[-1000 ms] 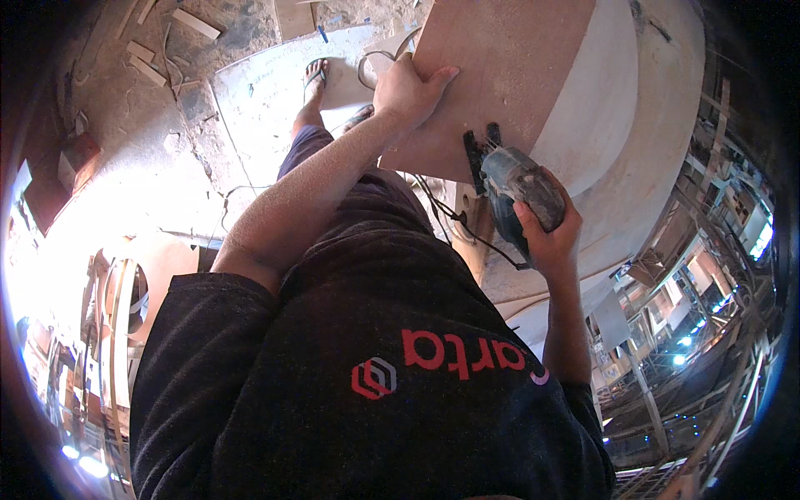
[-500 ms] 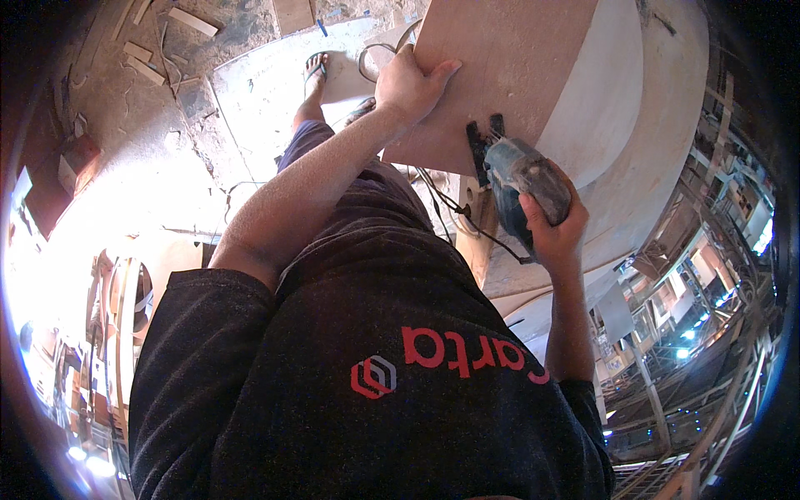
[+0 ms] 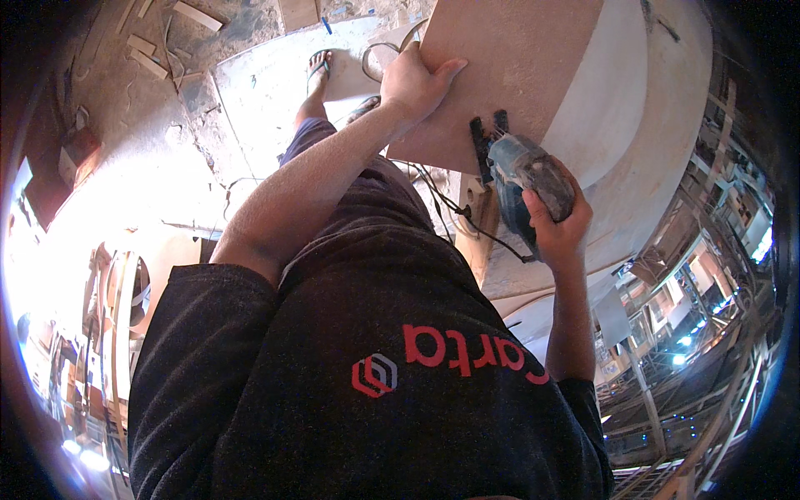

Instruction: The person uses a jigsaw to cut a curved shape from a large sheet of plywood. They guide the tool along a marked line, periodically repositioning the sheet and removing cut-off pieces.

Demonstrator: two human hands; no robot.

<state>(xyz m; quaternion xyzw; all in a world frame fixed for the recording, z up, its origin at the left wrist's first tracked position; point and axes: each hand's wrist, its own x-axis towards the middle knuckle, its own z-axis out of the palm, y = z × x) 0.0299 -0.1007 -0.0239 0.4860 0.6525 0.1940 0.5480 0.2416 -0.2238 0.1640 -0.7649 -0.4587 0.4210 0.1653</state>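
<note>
My right hand [image 3: 565,227] is wrapped round the grey-and-dark body of a dusty jigsaw [image 3: 518,162]. The jigsaw's black forked base lies over the near part of a reddish-brown plywood sheet [image 3: 508,62]; where its blade meets the wood is hidden. At the sheet's left edge, my left hand [image 3: 412,87] grips the board. Its thumb lies on the top face, and the other fingers are mostly hidden at the edge. A dark power cord [image 3: 493,237] runs below the jigsaw, near my waist.
Under the plywood lies a paler curved sheet [image 3: 612,104], on a larger dusty surface [image 3: 679,108]. Wood strips [image 3: 198,15] litter the floor at the far left. Thin curled offcuts [image 3: 379,60] hang beside my left hand. My sandalled foot [image 3: 319,65] stands on a pale floor panel.
</note>
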